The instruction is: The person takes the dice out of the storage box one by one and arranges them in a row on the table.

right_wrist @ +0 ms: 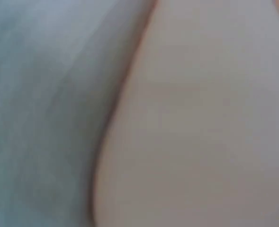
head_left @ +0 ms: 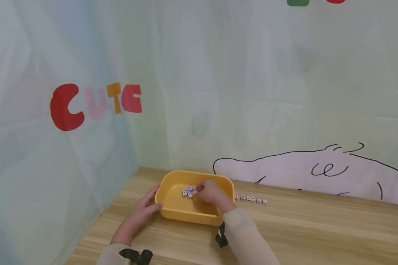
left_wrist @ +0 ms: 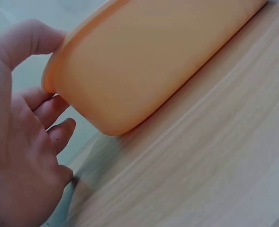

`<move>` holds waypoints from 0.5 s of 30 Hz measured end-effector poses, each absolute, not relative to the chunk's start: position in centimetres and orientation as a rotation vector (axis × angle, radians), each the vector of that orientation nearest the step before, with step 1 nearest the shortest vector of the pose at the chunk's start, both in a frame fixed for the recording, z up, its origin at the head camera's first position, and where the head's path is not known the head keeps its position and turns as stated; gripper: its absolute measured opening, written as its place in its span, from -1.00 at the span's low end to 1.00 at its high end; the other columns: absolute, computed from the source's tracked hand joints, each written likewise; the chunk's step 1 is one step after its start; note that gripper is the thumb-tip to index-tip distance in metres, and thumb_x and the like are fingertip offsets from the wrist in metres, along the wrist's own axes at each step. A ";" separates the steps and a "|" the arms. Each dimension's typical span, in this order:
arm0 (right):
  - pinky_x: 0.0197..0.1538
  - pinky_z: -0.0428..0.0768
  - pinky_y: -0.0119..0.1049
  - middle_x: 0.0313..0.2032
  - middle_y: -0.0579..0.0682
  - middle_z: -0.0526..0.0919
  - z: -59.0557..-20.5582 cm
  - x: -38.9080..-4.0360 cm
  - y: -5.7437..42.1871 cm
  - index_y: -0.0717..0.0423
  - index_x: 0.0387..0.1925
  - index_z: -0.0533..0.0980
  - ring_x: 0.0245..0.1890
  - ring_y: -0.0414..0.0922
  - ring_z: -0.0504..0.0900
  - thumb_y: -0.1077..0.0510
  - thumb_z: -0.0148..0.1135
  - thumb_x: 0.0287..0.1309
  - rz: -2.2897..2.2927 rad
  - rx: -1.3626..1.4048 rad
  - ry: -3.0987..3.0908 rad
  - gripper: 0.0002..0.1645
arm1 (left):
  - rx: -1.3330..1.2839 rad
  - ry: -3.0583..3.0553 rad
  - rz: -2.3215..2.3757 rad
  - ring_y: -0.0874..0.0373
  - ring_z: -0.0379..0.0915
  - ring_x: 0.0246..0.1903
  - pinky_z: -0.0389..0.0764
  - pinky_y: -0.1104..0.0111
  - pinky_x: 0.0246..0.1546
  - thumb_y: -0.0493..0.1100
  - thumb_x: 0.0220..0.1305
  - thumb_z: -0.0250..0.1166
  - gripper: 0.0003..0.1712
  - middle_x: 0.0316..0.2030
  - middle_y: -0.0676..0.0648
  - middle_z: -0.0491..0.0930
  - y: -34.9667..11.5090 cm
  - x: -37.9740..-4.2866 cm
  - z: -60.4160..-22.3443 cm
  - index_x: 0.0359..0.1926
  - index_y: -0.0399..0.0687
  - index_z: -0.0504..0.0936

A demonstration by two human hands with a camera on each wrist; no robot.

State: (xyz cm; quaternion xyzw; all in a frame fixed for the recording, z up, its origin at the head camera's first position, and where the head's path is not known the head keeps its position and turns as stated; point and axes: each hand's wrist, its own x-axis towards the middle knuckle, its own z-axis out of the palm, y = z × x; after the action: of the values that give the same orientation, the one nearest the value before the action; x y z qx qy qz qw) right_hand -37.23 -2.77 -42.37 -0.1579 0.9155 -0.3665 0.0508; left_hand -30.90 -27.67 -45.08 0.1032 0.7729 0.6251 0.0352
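A yellow plastic basin (head_left: 192,217) stands on the wooden table. My left hand (head_left: 142,209) holds its left end; in the left wrist view, the thumb lies on the rim (left_wrist: 58,56) and the fingers are against the outside below it. Inside the basin lies a small cluster of white dice (head_left: 187,193). My right hand (head_left: 210,192) reaches in over the near wall, its fingers bent and fingertips right at a die (head_left: 195,191) on the cluster's right side. Whether they pinch that die I cannot tell. The right wrist view is a blur of sleeve and basin.
Just right of the basin, a row of several dice (head_left: 253,200) runs along the wooden table (head_left: 302,228). A printed cloth backdrop (head_left: 199,92) rises behind the table and along its left side. Dark wrist cameras (head_left: 221,236) are strapped at both cuffs.
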 end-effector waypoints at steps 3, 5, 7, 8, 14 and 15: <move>-0.33 0.51 -0.39 -0.41 -0.01 0.61 -41.5 -36.9 -1.8 0.28 -0.30 0.62 -0.41 -0.19 0.49 0.24 0.34 0.05 -1.125 -0.558 2.808 -0.82 | 0.319 2.369 1.929 -0.14 -0.05 0.44 0.07 0.09 0.36 -0.26 0.24 0.21 -0.12 0.48 -0.24 -0.06 -27.5 -31.0 -45.2 0.50 -0.14 0.00; -0.34 0.52 -0.39 -0.41 -0.01 0.61 -40.9 -36.6 -1.1 0.27 -0.29 0.62 -0.40 -0.19 0.49 0.23 0.34 0.06 -1.139 -0.580 2.816 -0.82 | 0.331 2.378 1.918 -0.16 -0.02 0.43 0.12 0.09 0.35 -0.26 0.24 0.20 -0.12 0.48 -0.25 -0.05 -27.5 -31.0 -45.3 0.50 -0.15 -0.01; -0.34 0.52 -0.39 -0.40 -0.03 0.59 -40.3 -36.4 -0.3 0.25 -0.27 0.62 -0.39 -0.19 0.49 0.21 0.33 0.08 -1.154 -0.570 2.818 -0.81 | 0.336 2.385 1.910 -0.17 0.01 0.42 0.15 0.09 0.35 -0.26 0.24 0.20 -0.12 0.48 -0.25 -0.04 -27.6 -31.1 -45.3 0.50 -0.14 -0.01; -0.34 0.51 -0.39 -0.40 -0.04 0.59 -40.1 -36.2 0.0 0.23 -0.26 0.62 -0.39 -0.19 0.48 0.21 0.33 0.09 -1.161 -0.562 2.819 -0.82 | 0.336 2.388 1.910 -0.17 0.01 0.41 0.16 0.09 0.34 -0.26 0.24 0.20 -0.12 0.47 -0.26 -0.03 -27.7 -31.1 -45.3 0.50 -0.14 -0.01; -0.36 0.50 -0.39 -0.42 -0.05 0.57 -39.4 -35.7 2.3 0.22 -0.25 0.62 -0.39 -0.18 0.47 0.20 0.31 0.11 -1.215 -0.542 2.844 -0.83 | 0.312 2.430 1.864 -0.18 -0.03 0.43 0.08 0.02 0.37 -0.22 0.27 0.20 -0.13 0.48 -0.24 -0.03 -27.8 -31.1 -45.4 0.51 -0.13 -0.02; -0.37 0.49 -0.39 -0.43 -0.05 0.56 -39.3 -35.6 2.7 0.22 -0.26 0.61 -0.40 -0.18 0.47 0.20 0.31 0.11 -1.224 -0.531 2.851 -0.83 | 0.312 2.436 1.853 -0.19 -0.04 0.43 0.06 0.00 0.37 -0.21 0.27 0.19 -0.13 0.48 -0.25 -0.04 -27.8 -31.1 -45.4 0.51 -0.14 -0.02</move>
State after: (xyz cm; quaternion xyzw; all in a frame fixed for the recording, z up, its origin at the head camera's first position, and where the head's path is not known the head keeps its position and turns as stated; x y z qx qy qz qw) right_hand -35.63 2.68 -39.28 -0.1687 0.9057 -0.3889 -0.0032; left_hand -31.10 -27.82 -45.36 0.1013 0.7914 0.6019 0.0326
